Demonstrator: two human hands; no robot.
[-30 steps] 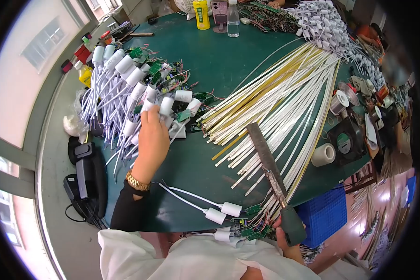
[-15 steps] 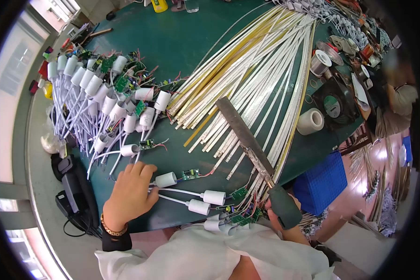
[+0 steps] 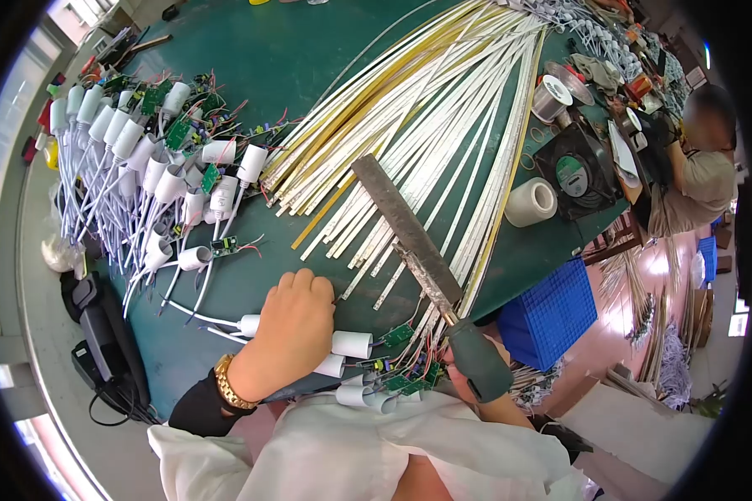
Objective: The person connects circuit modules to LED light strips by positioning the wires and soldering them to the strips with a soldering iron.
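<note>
My left hand [image 3: 297,330] is closed, knuckles up, over several white plastic cylinders on cables near the table's front edge; whatever lies in its fingers is hidden. One white cylinder [image 3: 249,326] pokes out at its left, and another cylinder [image 3: 353,344] lies just right of it. Beside that is a small green circuit board [image 3: 397,336]. My right hand [image 3: 459,382] is mostly behind the dark green handle [image 3: 480,361] of a tool with a long dark bar [image 3: 405,225]. Its fingers are near tangled wires [image 3: 430,359]; I cannot tell whether it grips the tool.
A pile of white cylinders with cables and boards [image 3: 154,171] covers the left side. Long white and yellow strips [image 3: 409,125] fan across the middle. On the right are a white roll [image 3: 530,203], a fan [image 3: 575,174], a wire spool [image 3: 551,98], a blue crate [image 3: 551,313] and another person [image 3: 698,188].
My left hand has moved right and now covers cylinders that showed beside it before. The whole view has shifted a little. My right hand stays by the tool's handle.
</note>
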